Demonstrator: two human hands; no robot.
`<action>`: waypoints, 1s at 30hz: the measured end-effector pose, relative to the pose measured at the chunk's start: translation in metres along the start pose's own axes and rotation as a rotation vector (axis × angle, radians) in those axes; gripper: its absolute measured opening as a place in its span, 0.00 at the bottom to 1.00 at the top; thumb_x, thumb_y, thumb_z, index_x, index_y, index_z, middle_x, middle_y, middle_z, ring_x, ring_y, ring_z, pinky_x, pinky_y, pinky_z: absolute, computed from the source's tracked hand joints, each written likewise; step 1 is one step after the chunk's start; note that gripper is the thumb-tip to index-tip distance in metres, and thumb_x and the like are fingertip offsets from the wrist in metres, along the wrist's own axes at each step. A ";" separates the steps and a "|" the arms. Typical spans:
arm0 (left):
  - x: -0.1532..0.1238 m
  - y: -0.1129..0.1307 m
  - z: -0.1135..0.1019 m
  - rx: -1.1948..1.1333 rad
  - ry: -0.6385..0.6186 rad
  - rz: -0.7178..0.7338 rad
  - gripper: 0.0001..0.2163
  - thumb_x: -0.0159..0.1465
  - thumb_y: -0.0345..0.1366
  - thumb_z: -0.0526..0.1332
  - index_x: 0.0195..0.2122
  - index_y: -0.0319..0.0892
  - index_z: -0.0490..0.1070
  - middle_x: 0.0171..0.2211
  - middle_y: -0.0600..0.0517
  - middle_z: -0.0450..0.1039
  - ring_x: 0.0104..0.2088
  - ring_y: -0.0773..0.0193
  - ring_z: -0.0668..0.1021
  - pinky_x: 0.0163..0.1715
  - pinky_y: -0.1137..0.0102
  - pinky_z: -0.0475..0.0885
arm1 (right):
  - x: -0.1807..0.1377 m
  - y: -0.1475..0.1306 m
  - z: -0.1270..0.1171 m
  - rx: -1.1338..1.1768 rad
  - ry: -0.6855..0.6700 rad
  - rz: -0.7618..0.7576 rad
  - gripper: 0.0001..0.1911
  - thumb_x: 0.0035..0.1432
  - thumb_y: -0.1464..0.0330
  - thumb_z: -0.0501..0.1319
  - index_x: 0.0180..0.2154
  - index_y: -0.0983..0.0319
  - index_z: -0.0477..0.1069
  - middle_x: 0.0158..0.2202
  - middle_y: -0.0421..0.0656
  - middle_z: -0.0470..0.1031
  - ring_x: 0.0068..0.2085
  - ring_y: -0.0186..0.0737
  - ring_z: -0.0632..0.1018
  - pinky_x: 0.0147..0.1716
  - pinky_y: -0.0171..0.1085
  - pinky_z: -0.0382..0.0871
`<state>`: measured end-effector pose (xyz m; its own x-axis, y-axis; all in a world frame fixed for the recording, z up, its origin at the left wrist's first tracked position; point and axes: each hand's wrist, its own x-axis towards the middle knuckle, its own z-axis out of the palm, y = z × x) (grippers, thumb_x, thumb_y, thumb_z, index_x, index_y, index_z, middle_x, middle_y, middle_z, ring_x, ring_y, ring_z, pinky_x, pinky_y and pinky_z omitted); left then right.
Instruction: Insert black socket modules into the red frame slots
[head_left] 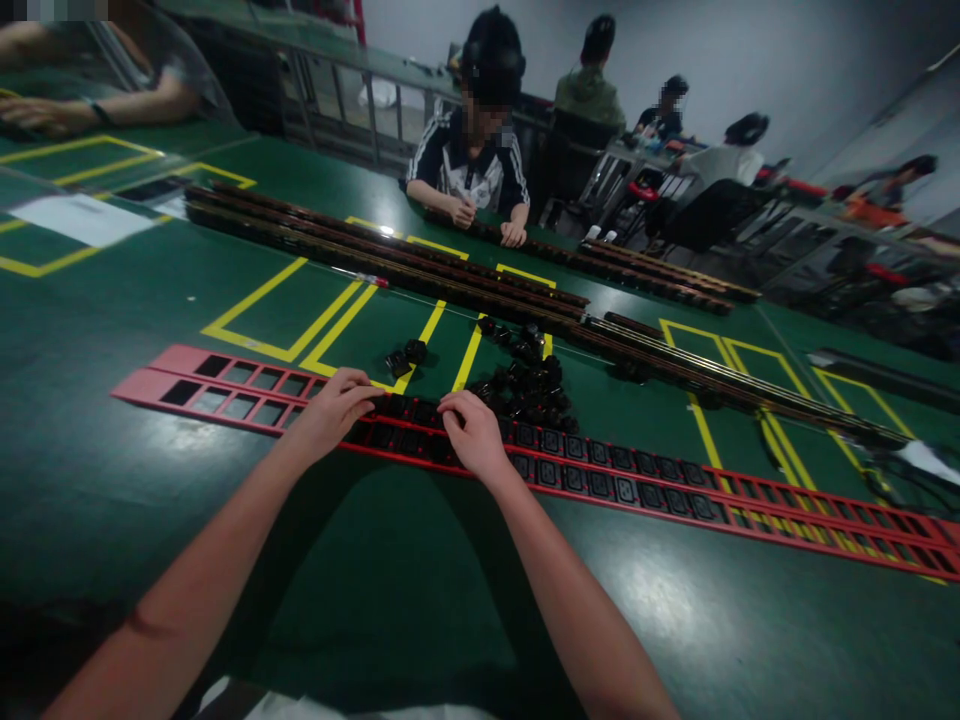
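Two long red strips (225, 395) with rows of rectangular slots lie across the green table in front of me. Black sockets (600, 480) fill the slots from the middle toward the right, while the slots at the left end stay empty. My left hand (334, 408) rests on the strips with its fingers curled down onto the black sockets. My right hand (474, 432) presses on the strips just to the right, fingers bent over the sockets. A pile of loose black sockets (529, 385) lies just beyond my right hand. Two more loose sockets (406, 357) sit behind my left hand.
Long dark strips (390, 265) lie in rows farther back on the table, over yellow floor-style markings (285, 350). A person (472, 160) sits across the table with hands on another strip. Someone's arm (67, 105) rests at the far left. More people sit behind.
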<state>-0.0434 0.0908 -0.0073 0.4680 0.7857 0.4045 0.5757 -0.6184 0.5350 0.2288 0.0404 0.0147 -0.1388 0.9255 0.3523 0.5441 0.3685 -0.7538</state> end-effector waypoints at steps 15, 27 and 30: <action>0.020 0.010 0.005 0.214 -0.028 -0.036 0.16 0.74 0.36 0.47 0.44 0.42 0.75 0.44 0.46 0.75 0.44 0.54 0.73 0.48 0.56 0.68 | 0.000 0.001 0.001 0.006 0.008 -0.004 0.09 0.61 0.75 0.55 0.34 0.58 0.73 0.41 0.45 0.78 0.46 0.42 0.78 0.51 0.42 0.72; 0.029 0.001 0.012 0.274 -0.065 -0.072 0.15 0.73 0.35 0.47 0.35 0.43 0.72 0.36 0.46 0.72 0.37 0.55 0.68 0.42 0.58 0.63 | 0.000 0.001 0.000 -0.002 0.005 -0.001 0.09 0.62 0.75 0.56 0.34 0.58 0.73 0.42 0.45 0.78 0.46 0.42 0.78 0.51 0.42 0.72; 0.034 -0.006 0.012 0.263 -0.105 -0.102 0.15 0.73 0.35 0.48 0.33 0.43 0.70 0.34 0.46 0.71 0.36 0.55 0.68 0.40 0.58 0.63 | 0.000 0.001 0.000 0.003 0.001 -0.002 0.09 0.62 0.75 0.56 0.34 0.58 0.73 0.42 0.45 0.78 0.46 0.42 0.78 0.51 0.42 0.71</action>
<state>-0.0230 0.1214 -0.0056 0.4578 0.8462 0.2725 0.7708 -0.5306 0.3527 0.2290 0.0405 0.0139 -0.1387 0.9248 0.3543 0.5414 0.3704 -0.7548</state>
